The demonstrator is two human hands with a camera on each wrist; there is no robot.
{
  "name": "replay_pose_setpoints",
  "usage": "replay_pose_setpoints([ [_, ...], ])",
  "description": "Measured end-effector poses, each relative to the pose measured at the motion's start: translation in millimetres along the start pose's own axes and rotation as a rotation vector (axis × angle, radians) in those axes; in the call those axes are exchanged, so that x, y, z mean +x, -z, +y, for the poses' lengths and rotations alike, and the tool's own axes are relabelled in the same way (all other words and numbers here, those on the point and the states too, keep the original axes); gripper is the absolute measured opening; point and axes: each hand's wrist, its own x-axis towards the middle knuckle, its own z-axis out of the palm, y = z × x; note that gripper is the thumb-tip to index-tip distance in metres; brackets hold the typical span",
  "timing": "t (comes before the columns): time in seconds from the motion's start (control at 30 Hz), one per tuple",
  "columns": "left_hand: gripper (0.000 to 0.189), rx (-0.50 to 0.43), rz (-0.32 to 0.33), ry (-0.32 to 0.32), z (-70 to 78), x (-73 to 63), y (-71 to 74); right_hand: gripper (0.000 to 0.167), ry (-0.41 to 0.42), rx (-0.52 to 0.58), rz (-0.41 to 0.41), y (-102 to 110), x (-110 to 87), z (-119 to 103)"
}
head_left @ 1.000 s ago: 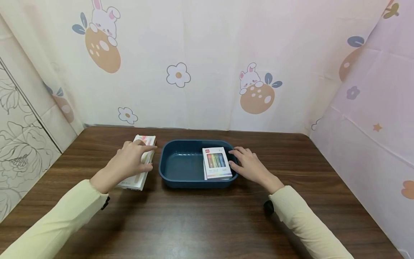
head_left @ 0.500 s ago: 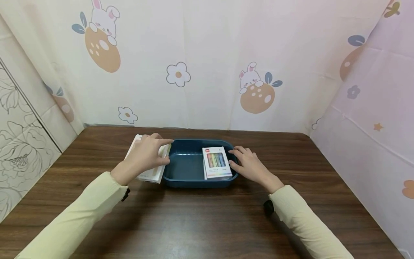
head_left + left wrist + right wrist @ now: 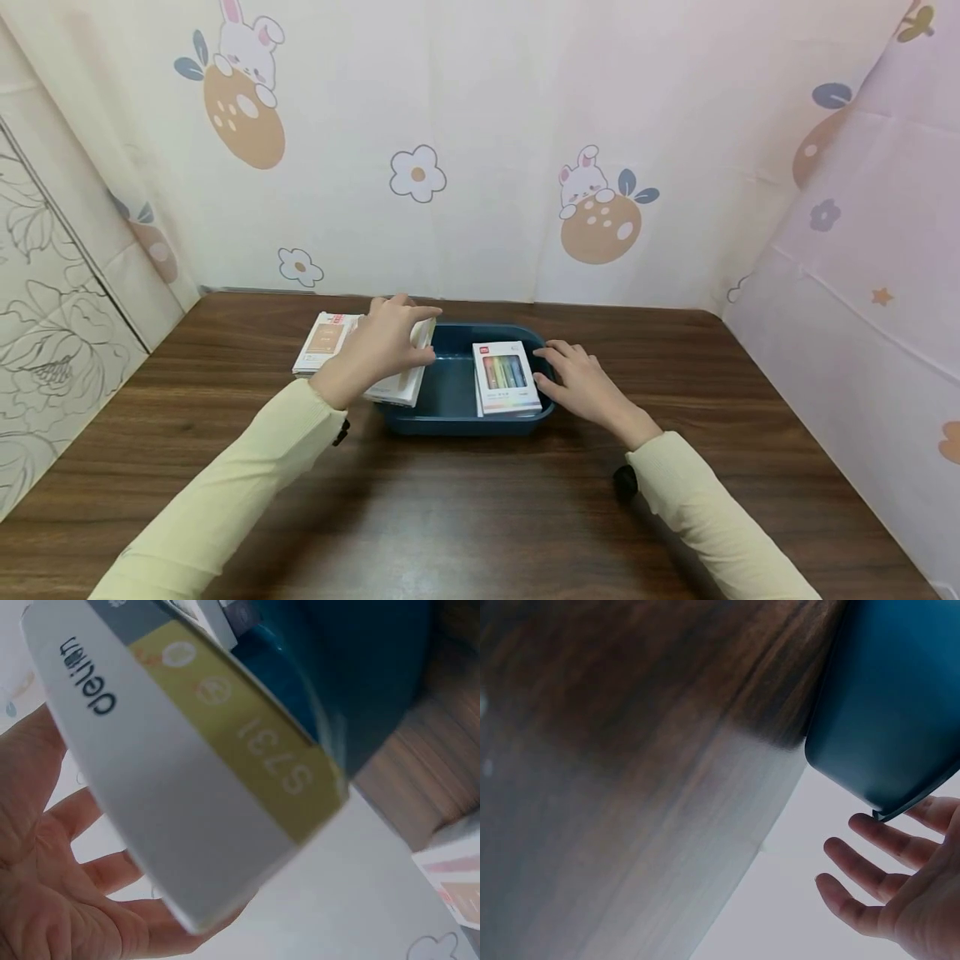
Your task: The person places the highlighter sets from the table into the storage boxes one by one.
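My left hand [image 3: 380, 342] grips a white carton [image 3: 405, 388] by its long sides, held over the left end of a dark blue plastic basin [image 3: 465, 426]. In the left wrist view the carton [image 3: 172, 780] shows a yellow band printed S731; the fingers lie along one side of it. Inside the basin's right half lies a white pack of coloured pens [image 3: 507, 375] with a window, on top of another white pack. My right hand [image 3: 581, 383] rests at the basin's right rim, thumb and index over the edge, the other fingers loosely spread outside in the right wrist view.
Left of the basin, a white and tan box [image 3: 324, 343] lies on the brown wooden table [image 3: 480, 517], partly behind the left forearm. A patterned curtain [image 3: 480, 225] hangs along the table's back edge and right side.
My left hand has moved right with the white carton, from the table's left part to over the basin, uncovering the white and tan box. The right hand has stayed at the rim.
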Motion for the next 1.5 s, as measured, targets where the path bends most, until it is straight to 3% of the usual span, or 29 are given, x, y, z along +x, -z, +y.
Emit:
replay_pose_setpoints([
  [0.23,0.057,-0.019,0.023,0.023,13.1,13.1,-7.4,0.046,0.015,-0.004,0.013,0.3,-1.1,1.3],
  [0.43,0.056,-0.032,-0.004,0.049,18.7,18.0,-19.4,0.046,0.012,0.002,0.007,-0.2,-1.0,0.9],
  [1.03,0.050,-0.005,0.021,0.035,11.0,12.9,-61.8,0.046,0.000,0.002,-0.003,0.0,-0.4,-0.6],
  [1.5,0.051,-0.004,-0.038,0.090,6.3,15.0,-81.6,0.047,-0.002,0.005,-0.010,-0.4,-0.8,-0.2],
])
